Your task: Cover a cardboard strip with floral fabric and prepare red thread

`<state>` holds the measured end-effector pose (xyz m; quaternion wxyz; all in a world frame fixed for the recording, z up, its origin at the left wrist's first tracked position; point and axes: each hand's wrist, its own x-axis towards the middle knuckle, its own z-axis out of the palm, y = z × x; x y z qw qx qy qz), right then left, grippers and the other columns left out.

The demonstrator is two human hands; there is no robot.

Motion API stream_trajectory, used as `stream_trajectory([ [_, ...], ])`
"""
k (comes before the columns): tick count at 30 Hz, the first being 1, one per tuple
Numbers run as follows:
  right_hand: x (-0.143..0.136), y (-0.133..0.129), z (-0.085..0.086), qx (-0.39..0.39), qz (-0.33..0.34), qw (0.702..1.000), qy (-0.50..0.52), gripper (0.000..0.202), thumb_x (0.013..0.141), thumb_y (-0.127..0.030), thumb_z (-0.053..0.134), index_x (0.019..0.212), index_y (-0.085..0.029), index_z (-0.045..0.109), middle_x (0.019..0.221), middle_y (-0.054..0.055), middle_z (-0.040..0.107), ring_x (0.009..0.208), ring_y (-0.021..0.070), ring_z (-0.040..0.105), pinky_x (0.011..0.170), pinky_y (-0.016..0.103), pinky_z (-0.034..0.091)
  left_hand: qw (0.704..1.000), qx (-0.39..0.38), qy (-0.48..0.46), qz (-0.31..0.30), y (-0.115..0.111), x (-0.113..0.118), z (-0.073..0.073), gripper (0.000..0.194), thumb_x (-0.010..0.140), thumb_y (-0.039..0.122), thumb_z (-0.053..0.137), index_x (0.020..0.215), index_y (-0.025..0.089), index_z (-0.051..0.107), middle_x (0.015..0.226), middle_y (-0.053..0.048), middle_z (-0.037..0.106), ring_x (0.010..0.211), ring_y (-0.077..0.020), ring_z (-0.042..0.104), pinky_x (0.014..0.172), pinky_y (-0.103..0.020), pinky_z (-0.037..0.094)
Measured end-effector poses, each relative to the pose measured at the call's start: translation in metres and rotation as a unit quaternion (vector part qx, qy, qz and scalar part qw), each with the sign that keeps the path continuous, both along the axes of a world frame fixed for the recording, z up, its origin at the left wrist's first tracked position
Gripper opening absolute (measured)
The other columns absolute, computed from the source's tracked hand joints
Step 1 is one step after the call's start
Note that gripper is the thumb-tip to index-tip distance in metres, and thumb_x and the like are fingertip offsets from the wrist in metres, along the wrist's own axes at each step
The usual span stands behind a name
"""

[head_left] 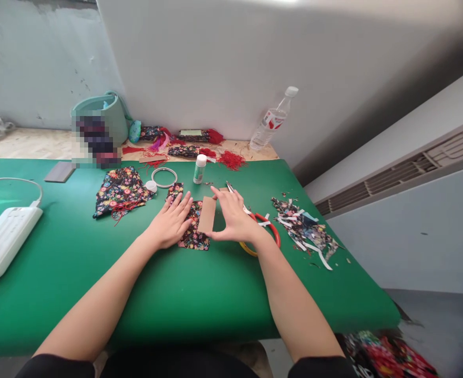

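My left hand (172,220) lies flat with its fingers spread, pressing on the left side of a black floral fabric piece (194,242). A small brown cardboard rectangle (206,214) stands over the fabric's right part. My right hand (234,214) spans it, thumb at the near end and fingers at the far end. Beside and partly under that hand are scissors (275,231) with red and yellow handles. Just beyond my left fingers is a smaller floral scrap (176,190). Behind the hands stands a white glue stick (200,169), its label green.
Floral cloth (121,191) with red cord, a white cap (151,186) and a ring (164,178) lie left. Fabric and paper scraps (306,228) are heaped right. A power strip (12,236) sits far left. A water bottle (273,121) and teal bag (109,118) stand behind.
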<state>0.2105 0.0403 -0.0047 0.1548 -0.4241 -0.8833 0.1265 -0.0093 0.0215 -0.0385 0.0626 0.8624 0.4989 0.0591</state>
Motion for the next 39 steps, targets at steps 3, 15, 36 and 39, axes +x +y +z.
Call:
stream_trajectory([
  [3,-0.003,-0.002,-0.001,-0.036,0.021,0.999,-0.017,0.111,0.063,-0.054,0.069,0.147,-0.018,0.005,0.13,0.017,0.04,0.128,0.037,0.032,0.108,0.06,0.015,1.0,0.025,-0.006,0.0,0.002,-0.011,0.009,0.06,0.093,0.034,0.027,0.147,0.01,0.015,0.155,-0.009,0.01,0.142,-0.0235,-0.002,0.115,-0.046,0.002],
  [15,-0.01,-0.007,-0.004,-0.086,0.062,0.992,-0.071,0.109,0.062,-0.052,0.073,0.147,-0.02,0.012,0.136,0.018,0.039,0.13,0.0354,0.03,0.108,0.06,0.014,0.997,-0.064,0.034,0.004,0.01,-0.031,0.004,0.094,0.081,0.07,0.031,0.147,0.006,0.012,0.154,-0.013,0.006,0.142,-0.0283,0.001,0.114,-0.044,0.006],
  [36,-0.005,-0.005,-0.005,-0.049,0.081,0.994,-0.049,0.121,0.06,-0.058,0.073,0.148,-0.021,-0.002,0.127,0.015,0.048,0.123,0.0337,0.039,0.109,0.06,0.009,0.997,-0.071,0.039,0.007,0.012,-0.033,-0.001,0.095,0.08,0.072,0.033,0.147,0.007,0.013,0.154,-0.012,0.005,0.142,-0.0306,0.0,0.114,-0.047,0.007],
  [39,-0.005,-0.005,-0.005,-0.039,0.083,0.995,-0.048,0.122,0.06,-0.059,0.073,0.148,-0.021,-0.002,0.126,0.015,0.048,0.122,0.0336,0.041,0.109,0.059,0.01,0.998,-0.061,0.033,0.007,0.012,-0.033,-0.002,0.094,0.08,0.072,0.033,0.147,0.009,0.013,0.154,-0.012,0.006,0.142,-0.0309,0.001,0.114,-0.048,0.007],
])
